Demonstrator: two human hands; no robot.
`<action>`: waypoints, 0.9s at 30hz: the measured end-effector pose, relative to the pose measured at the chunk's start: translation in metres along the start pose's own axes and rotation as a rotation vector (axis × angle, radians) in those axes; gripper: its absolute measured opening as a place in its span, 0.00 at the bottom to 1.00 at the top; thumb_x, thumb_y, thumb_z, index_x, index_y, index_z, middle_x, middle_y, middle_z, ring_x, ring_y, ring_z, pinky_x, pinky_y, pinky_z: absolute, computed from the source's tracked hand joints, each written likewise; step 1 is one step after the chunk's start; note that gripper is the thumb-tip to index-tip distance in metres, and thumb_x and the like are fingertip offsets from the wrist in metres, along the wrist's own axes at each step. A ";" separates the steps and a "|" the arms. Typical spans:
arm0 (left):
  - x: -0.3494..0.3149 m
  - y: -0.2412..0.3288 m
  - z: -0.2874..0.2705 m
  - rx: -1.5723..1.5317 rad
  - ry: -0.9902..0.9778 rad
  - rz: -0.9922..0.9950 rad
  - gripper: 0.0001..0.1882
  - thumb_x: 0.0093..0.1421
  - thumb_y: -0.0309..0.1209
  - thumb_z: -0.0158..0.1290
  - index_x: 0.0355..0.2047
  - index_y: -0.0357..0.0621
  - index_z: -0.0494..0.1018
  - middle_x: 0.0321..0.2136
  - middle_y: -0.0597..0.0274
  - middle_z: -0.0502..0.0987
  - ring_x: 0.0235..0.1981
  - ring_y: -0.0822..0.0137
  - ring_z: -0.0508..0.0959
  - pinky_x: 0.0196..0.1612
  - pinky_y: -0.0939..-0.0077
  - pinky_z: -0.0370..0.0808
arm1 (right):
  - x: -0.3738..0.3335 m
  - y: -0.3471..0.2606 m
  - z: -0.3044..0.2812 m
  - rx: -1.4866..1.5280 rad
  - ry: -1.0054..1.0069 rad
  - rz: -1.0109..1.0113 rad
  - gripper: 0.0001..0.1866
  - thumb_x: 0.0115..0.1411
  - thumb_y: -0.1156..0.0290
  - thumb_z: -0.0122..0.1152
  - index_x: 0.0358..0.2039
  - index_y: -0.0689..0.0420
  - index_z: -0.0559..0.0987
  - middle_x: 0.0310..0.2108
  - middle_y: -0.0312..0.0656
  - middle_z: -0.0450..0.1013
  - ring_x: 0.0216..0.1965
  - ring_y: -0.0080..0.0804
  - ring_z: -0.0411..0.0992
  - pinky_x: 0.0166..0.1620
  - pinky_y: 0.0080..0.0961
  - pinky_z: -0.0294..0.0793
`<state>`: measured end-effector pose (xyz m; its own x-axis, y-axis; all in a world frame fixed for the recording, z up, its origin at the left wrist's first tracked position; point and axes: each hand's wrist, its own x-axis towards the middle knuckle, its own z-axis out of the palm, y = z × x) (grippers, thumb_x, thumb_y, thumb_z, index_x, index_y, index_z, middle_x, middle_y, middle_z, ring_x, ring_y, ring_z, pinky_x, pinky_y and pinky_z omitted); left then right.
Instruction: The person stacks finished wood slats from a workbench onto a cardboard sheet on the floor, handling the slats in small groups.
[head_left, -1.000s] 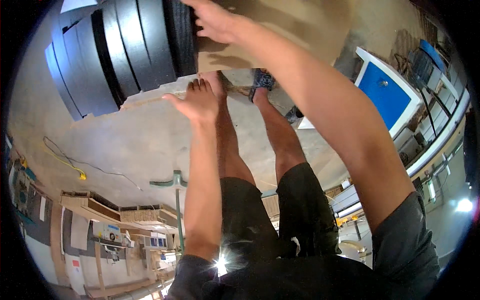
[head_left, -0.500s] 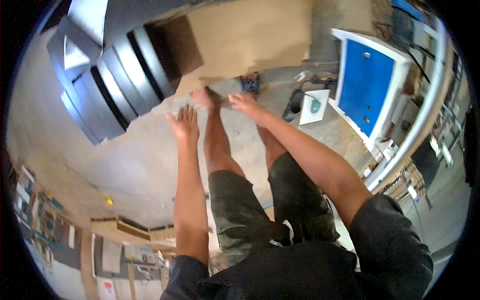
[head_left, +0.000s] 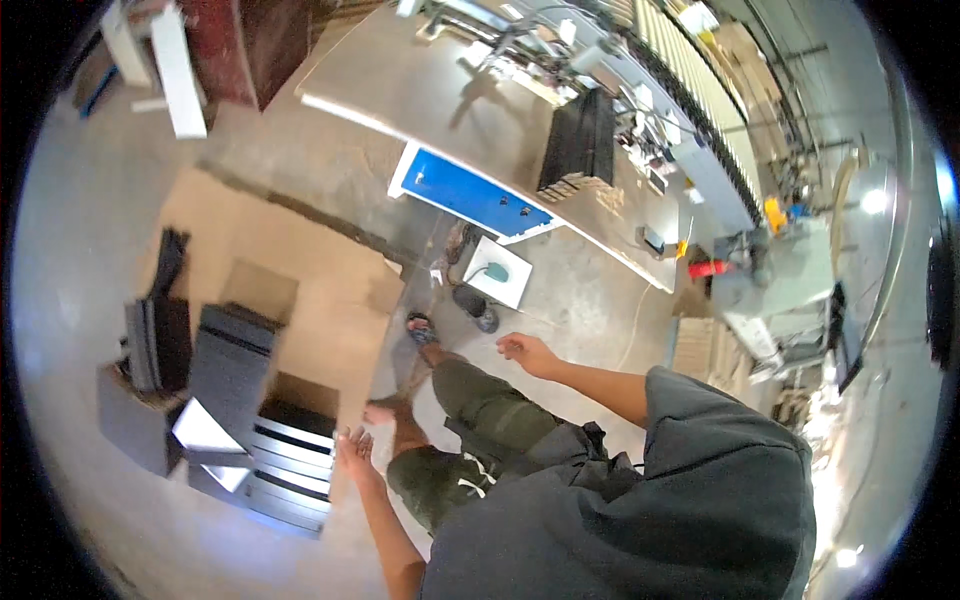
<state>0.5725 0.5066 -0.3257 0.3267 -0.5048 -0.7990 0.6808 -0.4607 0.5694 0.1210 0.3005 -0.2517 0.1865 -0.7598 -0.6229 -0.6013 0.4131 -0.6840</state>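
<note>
on the floor lies a broad cardboard sheet, and the black panel stack sits at its lower right part, nearest the person. the panels' long edges run side by side across the picture, dipping slightly to the right, so their ends point toward the cardboard sheet's right-hand side and the left hand. that hand is just beside those ends, fingers spread apart and holding nothing; whether a fingertip brushes a panel i cannot tell. the right hand is in the air well to the right of the cardboard sheet, its fingers loosely bent short of a fist, with nothing seen in that grip. a wide dark stack lies on the left half of the cardboard sheet, close against the panels, so the side with room for moving is the right one, where the cardboard's edge meets the floor by the person's feet. the cardboard sheet's far edge runs roughly in line with the front of the desk, a strip of floor between them. in the gap right of the cardboard sheet are a dark shoe and a white board, both short of the desk's blue front.
</note>
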 end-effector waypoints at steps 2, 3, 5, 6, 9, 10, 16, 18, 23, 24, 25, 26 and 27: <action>-0.010 0.044 0.039 0.144 -0.057 0.069 0.42 0.77 0.60 0.43 0.75 0.38 0.60 0.64 0.39 0.74 0.61 0.51 0.77 0.66 0.58 0.73 | -0.015 -0.009 -0.017 0.188 0.047 -0.055 0.23 0.76 0.53 0.59 0.57 0.61 0.79 0.48 0.42 0.82 0.48 0.32 0.80 0.53 0.31 0.80; -0.010 0.064 0.059 0.177 -0.119 0.091 0.41 0.77 0.60 0.42 0.75 0.37 0.59 0.65 0.39 0.73 0.63 0.50 0.76 0.67 0.57 0.72 | -0.019 -0.018 -0.028 0.353 0.159 -0.008 0.22 0.76 0.54 0.58 0.58 0.59 0.79 0.49 0.41 0.82 0.46 0.31 0.80 0.53 0.32 0.79; -0.013 0.101 0.112 0.218 -0.211 0.137 0.40 0.78 0.59 0.42 0.75 0.38 0.60 0.65 0.40 0.74 0.65 0.50 0.75 0.68 0.56 0.71 | -0.014 -0.030 -0.058 0.612 0.334 -0.001 0.23 0.77 0.52 0.56 0.59 0.57 0.79 0.49 0.39 0.81 0.46 0.30 0.80 0.54 0.32 0.78; -0.021 0.120 0.154 0.230 -0.250 0.155 0.39 0.77 0.58 0.43 0.73 0.39 0.62 0.63 0.42 0.76 0.64 0.51 0.75 0.68 0.57 0.70 | -0.010 -0.030 -0.078 0.707 0.414 -0.038 0.25 0.77 0.49 0.54 0.59 0.57 0.79 0.49 0.39 0.81 0.46 0.31 0.80 0.53 0.31 0.78; -0.051 0.168 0.294 0.411 -0.468 0.228 0.42 0.78 0.60 0.36 0.77 0.37 0.55 0.70 0.40 0.68 0.71 0.47 0.69 0.74 0.53 0.64 | 0.016 -0.035 -0.143 0.847 0.650 -0.125 0.37 0.75 0.38 0.52 0.66 0.60 0.73 0.59 0.43 0.77 0.55 0.35 0.77 0.62 0.35 0.73; -0.048 0.173 0.327 0.417 -0.568 0.312 0.43 0.78 0.60 0.36 0.78 0.37 0.54 0.71 0.40 0.67 0.71 0.48 0.69 0.75 0.53 0.63 | 0.025 -0.061 -0.166 0.879 0.670 -0.117 0.42 0.74 0.35 0.51 0.69 0.61 0.70 0.63 0.44 0.75 0.59 0.36 0.75 0.65 0.37 0.71; -0.076 0.179 0.595 0.692 -0.856 0.365 0.49 0.75 0.64 0.42 0.79 0.37 0.51 0.75 0.45 0.61 0.77 0.52 0.60 0.78 0.55 0.55 | 0.090 -0.148 -0.283 1.114 0.532 -0.170 0.59 0.68 0.26 0.51 0.80 0.63 0.50 0.79 0.57 0.51 0.78 0.49 0.52 0.78 0.44 0.50; -0.076 0.172 0.652 0.711 -0.850 0.322 0.47 0.75 0.61 0.46 0.78 0.36 0.53 0.75 0.47 0.62 0.77 0.55 0.60 0.78 0.59 0.54 | 0.103 -0.170 -0.305 1.158 0.464 -0.187 0.61 0.67 0.25 0.51 0.80 0.62 0.48 0.80 0.58 0.47 0.80 0.50 0.49 0.79 0.44 0.48; -0.089 0.156 0.720 0.829 -0.867 0.308 0.44 0.75 0.57 0.49 0.76 0.33 0.57 0.73 0.47 0.66 0.74 0.57 0.64 0.75 0.65 0.57 | 0.122 -0.195 -0.338 1.186 0.369 -0.182 0.57 0.64 0.22 0.54 0.76 0.57 0.62 0.73 0.49 0.62 0.73 0.43 0.61 0.75 0.44 0.56; -0.089 0.152 0.723 0.866 -0.844 0.359 0.44 0.75 0.57 0.50 0.75 0.31 0.59 0.71 0.44 0.69 0.72 0.56 0.67 0.73 0.67 0.60 | 0.127 -0.192 -0.335 1.181 0.295 -0.250 0.54 0.63 0.22 0.55 0.73 0.55 0.67 0.68 0.45 0.68 0.69 0.39 0.66 0.72 0.43 0.61; -0.090 0.154 0.723 0.881 -0.837 0.357 0.44 0.75 0.57 0.50 0.75 0.31 0.59 0.71 0.44 0.69 0.72 0.56 0.67 0.73 0.67 0.60 | 0.125 -0.205 -0.334 1.250 0.250 -0.230 0.47 0.63 0.25 0.59 0.67 0.52 0.74 0.57 0.38 0.76 0.57 0.31 0.74 0.64 0.37 0.70; -0.090 0.156 0.723 0.855 -0.841 0.342 0.41 0.76 0.54 0.50 0.74 0.31 0.61 0.68 0.45 0.71 0.69 0.58 0.70 0.72 0.67 0.63 | 0.122 -0.214 -0.334 1.266 0.247 -0.226 0.47 0.63 0.25 0.59 0.67 0.52 0.74 0.57 0.38 0.76 0.57 0.31 0.74 0.64 0.37 0.70; -0.089 0.155 0.727 0.822 -0.857 0.329 0.38 0.76 0.51 0.50 0.72 0.31 0.63 0.66 0.45 0.74 0.66 0.59 0.73 0.70 0.68 0.65 | 0.113 -0.223 -0.341 1.228 0.224 -0.201 0.49 0.62 0.26 0.63 0.67 0.55 0.71 0.54 0.39 0.75 0.53 0.32 0.75 0.60 0.35 0.73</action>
<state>0.1724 -0.0504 -0.0264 -0.3417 -0.8566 -0.3866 -0.0690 -0.3874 0.9193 0.0111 -0.0490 -0.0403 -0.0173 -0.8816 -0.4716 0.5601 0.3822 -0.7350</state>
